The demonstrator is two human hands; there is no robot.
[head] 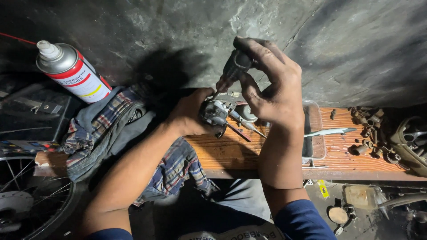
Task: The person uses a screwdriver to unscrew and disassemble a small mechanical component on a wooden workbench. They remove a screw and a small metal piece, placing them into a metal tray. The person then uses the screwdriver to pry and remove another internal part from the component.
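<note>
From the head cam, the left hand (189, 116) is gripping a small metal carburetor part (213, 113) over the wooden bench (222, 153), fingers wrapped tight around it. The right hand (271, 86) is pinching a dark-handled screwdriver (235, 66) down into the part, with a spray can (73, 73) far left beside a plaid rag (106, 129).

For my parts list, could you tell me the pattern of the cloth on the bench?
Plaid cloth: blue, red and white, head view.
</note>
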